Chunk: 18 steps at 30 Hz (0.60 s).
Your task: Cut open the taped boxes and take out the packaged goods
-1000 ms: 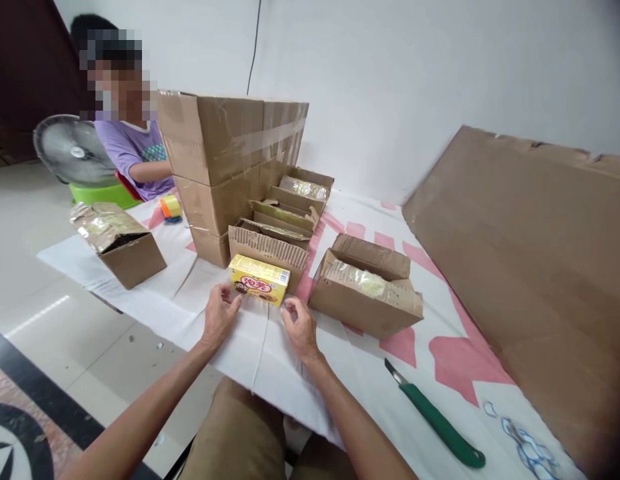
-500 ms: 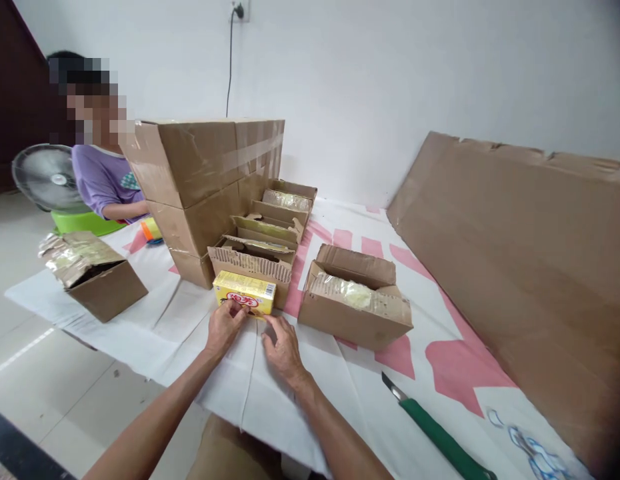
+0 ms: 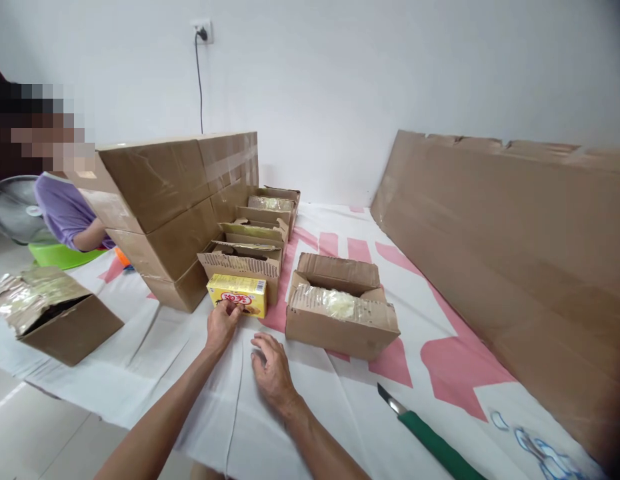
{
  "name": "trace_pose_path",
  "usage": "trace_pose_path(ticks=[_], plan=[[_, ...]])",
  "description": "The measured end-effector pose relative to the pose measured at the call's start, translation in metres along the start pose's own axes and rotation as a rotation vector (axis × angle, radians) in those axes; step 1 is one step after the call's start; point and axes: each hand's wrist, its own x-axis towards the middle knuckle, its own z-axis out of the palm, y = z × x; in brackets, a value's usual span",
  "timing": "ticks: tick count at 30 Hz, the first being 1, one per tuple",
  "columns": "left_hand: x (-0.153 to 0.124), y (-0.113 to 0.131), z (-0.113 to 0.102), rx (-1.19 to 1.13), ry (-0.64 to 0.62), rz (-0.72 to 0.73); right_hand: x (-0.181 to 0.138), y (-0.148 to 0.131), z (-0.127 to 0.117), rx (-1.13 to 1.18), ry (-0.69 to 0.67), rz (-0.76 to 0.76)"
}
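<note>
A small yellow snack box with red lettering stands on the cloth, right against the front of an opened cardboard carton. At its front face is my left hand, fingers bent together and touching the lettering; the fingertips are partly hidden. My right hand is apart from the yellow box, to its lower right, with loosely bent fingers and nothing in them. A cardboard carton with an upright flap and tape on its front sits just beyond the right hand.
Stacked sealed cartons form a wall at left, beside a row of opened cartons. A torn carton lies at the left edge. A green-handled knife points its bare blade away. Tall cardboard borders the right; a person sits behind the stack.
My right hand has drawn back from the yellow box, while the left stays at its front. The camera view has shifted to the right.
</note>
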Motion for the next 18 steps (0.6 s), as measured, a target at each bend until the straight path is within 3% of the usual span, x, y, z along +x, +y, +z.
trace_pose_path(ticks=[13, 18], plan=[[0.081, 0.027, 0.052, 0.029, 0.051, -0.032, -0.004, 0.002, 0.004, 0.047, 0.029, -0.002], [0.092, 0.028, 0.065, -0.061, 0.07, -0.062, -0.004, 0.001, 0.002, 0.064, 0.018, -0.007]])
